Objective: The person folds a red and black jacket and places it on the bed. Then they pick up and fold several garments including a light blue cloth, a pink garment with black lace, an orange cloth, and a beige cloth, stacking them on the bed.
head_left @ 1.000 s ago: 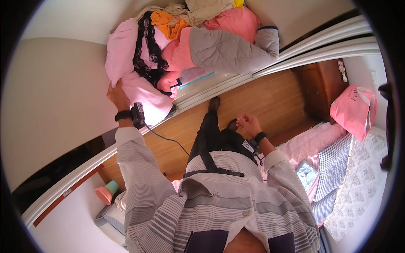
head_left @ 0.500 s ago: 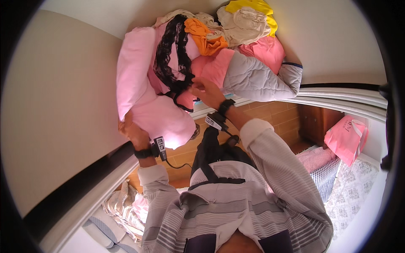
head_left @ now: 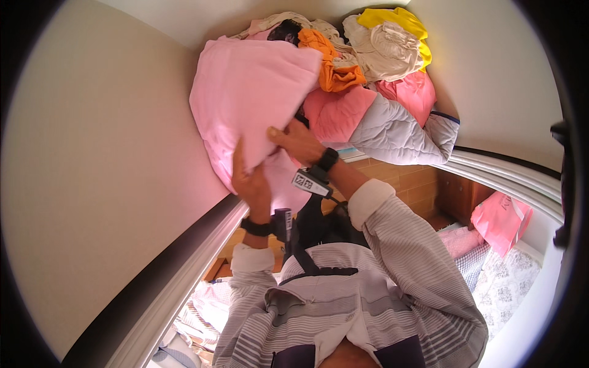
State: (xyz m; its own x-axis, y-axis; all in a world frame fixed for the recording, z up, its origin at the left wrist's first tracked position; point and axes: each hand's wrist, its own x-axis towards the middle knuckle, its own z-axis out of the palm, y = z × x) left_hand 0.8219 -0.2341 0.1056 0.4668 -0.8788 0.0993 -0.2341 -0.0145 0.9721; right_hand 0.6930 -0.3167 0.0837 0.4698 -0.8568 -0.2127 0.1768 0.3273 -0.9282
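Finds pink cloth [head_left: 251, 89] left of orange garment [head_left: 337, 78] and pink-and-grey quilt [head_left: 392, 127]. Lays left grip [head_left: 251, 183] against cloth, with fingers extended; cannot tell whether pinching. Sets right grip [head_left: 301, 143] at cloth's lower right edge, with thumb spread; cannot tell whether holding.
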